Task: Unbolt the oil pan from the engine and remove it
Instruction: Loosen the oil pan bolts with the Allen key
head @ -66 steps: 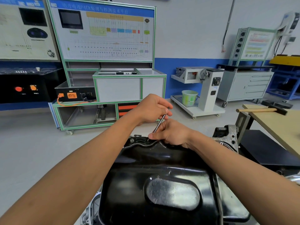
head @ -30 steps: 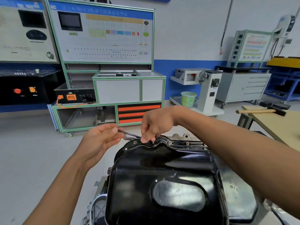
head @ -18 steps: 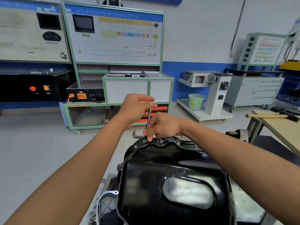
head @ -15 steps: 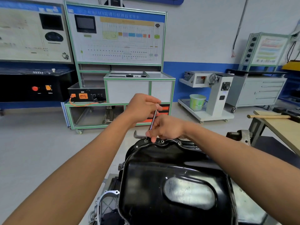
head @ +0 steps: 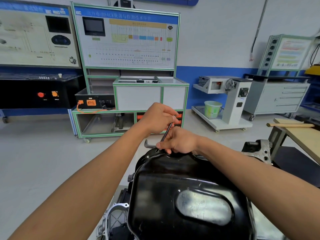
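both hands are working at the far edge of the black oil pan, which is sitting on top of the engine in the near middle of the view. the left hand is curling round the top end of a thin dark wrench, fingers closed on it. the wrench is leaning, its lower end going down to the pan's far rim. the right hand is pinching the wrench's lower part, fingertips touching the rim there. the fingers are hiding whether the tip is seated in a bolt. off to the right, a wooden-handled hammer is lying across the far end of a pale tabletop. a green bucket is standing on the low shelf of a white stand beyond.
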`<state>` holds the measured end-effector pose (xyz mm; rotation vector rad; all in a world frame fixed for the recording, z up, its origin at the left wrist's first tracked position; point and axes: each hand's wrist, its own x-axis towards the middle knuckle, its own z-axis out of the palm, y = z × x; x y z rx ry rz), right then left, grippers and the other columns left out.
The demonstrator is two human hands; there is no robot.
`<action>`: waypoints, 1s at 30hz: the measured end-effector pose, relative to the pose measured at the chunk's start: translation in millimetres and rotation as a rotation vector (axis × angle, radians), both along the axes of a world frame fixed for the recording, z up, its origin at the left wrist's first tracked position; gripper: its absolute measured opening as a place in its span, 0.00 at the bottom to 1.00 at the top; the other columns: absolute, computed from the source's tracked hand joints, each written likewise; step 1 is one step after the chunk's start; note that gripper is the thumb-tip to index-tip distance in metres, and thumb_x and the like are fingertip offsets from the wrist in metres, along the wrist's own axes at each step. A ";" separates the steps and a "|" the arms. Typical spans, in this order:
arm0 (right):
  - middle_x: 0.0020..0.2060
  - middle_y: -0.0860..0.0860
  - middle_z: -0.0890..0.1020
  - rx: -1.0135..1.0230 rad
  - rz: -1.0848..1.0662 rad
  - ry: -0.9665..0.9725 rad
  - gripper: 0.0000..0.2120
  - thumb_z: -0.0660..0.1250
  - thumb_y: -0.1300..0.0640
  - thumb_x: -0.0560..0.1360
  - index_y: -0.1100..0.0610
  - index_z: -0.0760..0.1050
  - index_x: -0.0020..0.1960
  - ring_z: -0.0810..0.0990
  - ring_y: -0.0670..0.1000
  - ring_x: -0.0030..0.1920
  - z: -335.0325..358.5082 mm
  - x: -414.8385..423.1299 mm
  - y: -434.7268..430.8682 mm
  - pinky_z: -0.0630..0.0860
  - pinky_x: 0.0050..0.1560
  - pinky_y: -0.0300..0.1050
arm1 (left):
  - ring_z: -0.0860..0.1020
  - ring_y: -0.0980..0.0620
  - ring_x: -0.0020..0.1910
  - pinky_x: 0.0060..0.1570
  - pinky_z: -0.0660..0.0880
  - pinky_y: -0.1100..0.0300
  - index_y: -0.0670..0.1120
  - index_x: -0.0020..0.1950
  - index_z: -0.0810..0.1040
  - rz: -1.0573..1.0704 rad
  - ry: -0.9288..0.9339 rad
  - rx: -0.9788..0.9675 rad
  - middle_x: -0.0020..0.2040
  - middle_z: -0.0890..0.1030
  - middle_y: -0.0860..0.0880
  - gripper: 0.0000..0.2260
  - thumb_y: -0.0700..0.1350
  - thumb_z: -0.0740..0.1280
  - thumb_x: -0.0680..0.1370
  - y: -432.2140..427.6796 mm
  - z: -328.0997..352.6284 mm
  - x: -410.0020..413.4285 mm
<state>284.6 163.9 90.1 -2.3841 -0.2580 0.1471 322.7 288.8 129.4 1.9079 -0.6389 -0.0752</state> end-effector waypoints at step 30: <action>0.28 0.49 0.79 -0.321 0.112 -0.095 0.16 0.69 0.55 0.79 0.62 0.81 0.35 0.72 0.44 0.27 10.0 11.6 32.8 0.72 0.36 0.38 | 0.84 0.54 0.40 0.38 0.81 0.64 0.43 0.51 0.79 0.334 0.304 -0.721 0.43 0.85 0.47 0.05 0.36 0.64 0.81 83.7 -70.5 6.6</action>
